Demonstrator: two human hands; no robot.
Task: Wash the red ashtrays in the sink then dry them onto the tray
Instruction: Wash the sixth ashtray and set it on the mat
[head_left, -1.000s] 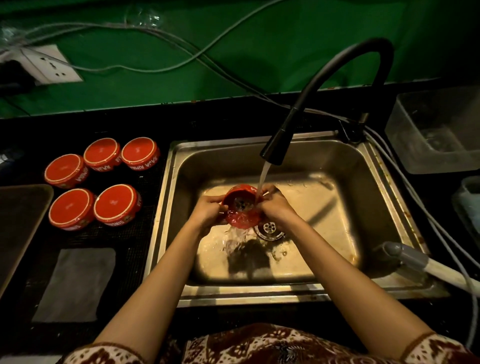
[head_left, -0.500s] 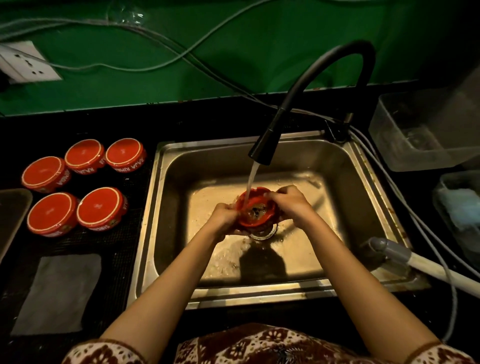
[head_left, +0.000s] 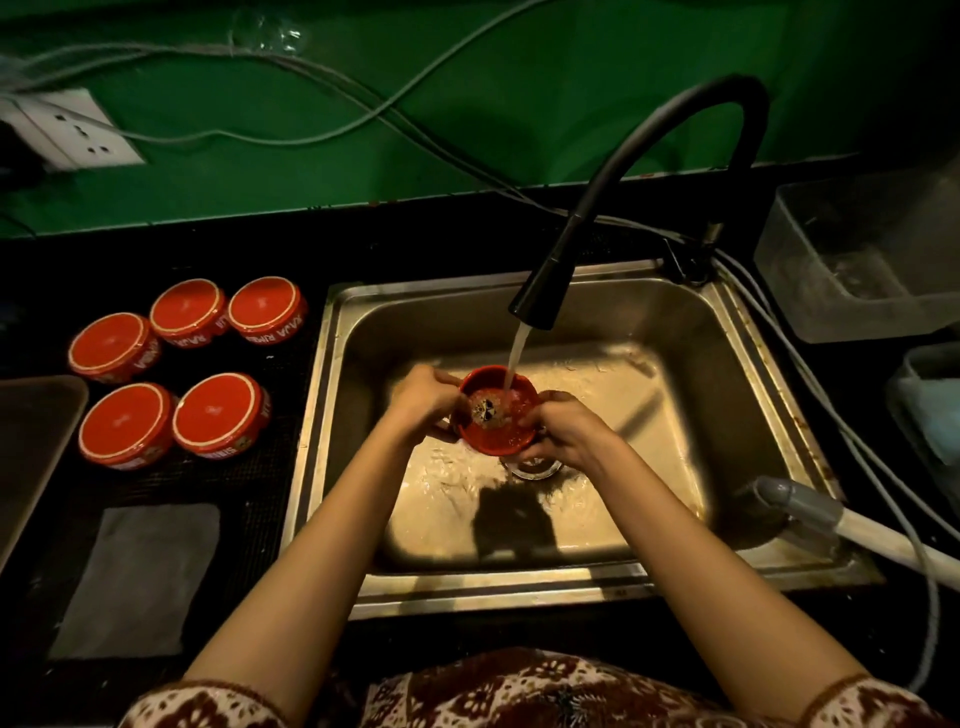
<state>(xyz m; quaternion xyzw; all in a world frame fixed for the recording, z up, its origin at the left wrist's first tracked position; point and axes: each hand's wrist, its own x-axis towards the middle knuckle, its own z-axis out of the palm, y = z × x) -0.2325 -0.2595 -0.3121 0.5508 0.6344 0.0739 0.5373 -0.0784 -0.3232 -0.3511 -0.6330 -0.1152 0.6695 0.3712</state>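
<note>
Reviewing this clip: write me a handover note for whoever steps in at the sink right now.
Left hand and right hand both grip one red ashtray, open side up, under the running faucet over the sink.
Five other ashtrays sit upside down on the counter left of the sink; washed or not, I cannot tell.
None lies on the visible part of the tray.
Left: finish this rinse, then dry it onto the tray.

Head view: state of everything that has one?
sink, floor wet.
tap, running.
held ashtray, open side up, under the stream, water inside.
left hand, grip on its left rim.
right hand, grip on its right side.
five ashtrays, base up, left of the sink.
cloth, spread flat.
</note>
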